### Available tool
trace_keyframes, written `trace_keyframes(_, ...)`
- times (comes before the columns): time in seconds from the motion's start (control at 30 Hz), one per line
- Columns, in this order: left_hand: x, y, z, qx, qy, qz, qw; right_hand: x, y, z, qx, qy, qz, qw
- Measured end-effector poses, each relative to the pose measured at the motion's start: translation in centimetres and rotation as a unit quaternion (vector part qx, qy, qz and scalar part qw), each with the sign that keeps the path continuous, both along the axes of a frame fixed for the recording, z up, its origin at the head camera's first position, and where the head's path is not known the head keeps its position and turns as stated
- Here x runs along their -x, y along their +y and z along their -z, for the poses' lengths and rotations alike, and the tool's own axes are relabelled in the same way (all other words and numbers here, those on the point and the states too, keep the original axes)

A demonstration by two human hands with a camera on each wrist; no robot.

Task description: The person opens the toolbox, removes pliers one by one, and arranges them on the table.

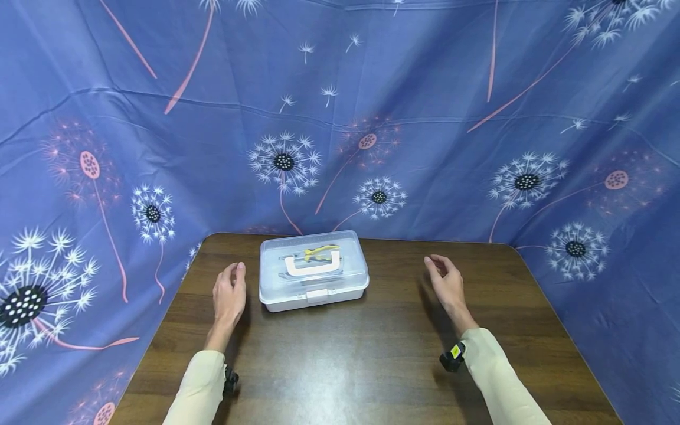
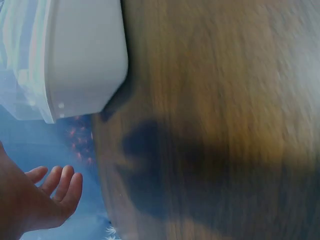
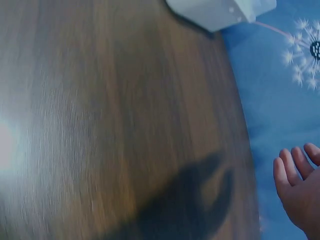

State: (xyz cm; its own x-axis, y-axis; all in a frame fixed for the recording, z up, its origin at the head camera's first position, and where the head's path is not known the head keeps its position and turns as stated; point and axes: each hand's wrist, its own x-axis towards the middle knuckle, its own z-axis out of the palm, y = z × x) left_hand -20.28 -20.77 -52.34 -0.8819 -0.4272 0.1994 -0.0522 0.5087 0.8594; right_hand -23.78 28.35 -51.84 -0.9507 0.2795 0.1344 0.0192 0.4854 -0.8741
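A toolbox (image 1: 314, 270) with a clear lid, white handle and white base stands closed toward the back of the table. Through its lid show yellow-handled pliers (image 1: 321, 252) and other tools that I cannot make out. My left hand (image 1: 229, 295) hovers just left of the box, apart from it, fingers relaxed and holding nothing. Farther off on the right, my right hand (image 1: 448, 288) is held above the table with loosely bent fingers and nothing in them. Both wrist views show the hands, left (image 2: 45, 200) and right (image 3: 300, 190), away from the box.
The brown wooden table (image 1: 393, 354) has rounded far corners. Blue cloth (image 1: 425, 153) printed with dandelions hangs behind it and at both sides. A small black camera (image 1: 453, 356) is strapped at the right wrist, and another (image 1: 230, 381) at the left.
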Motion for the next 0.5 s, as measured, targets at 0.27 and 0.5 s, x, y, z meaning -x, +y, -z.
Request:
trace_keyframes(0.27,0.5,1.0,-0.4,-0.064,-0.046,0.016,0.9968,1.0,-3.3,0.0,0.113,-0.011,-0.047,0.9925)
trace_keyframes(0.5,0.8,1.7,-0.5,-0.103,-0.094,0.055,0.9886,1.4,-5.2,0.3,0.147,-0.031,-0.072,0.9861)
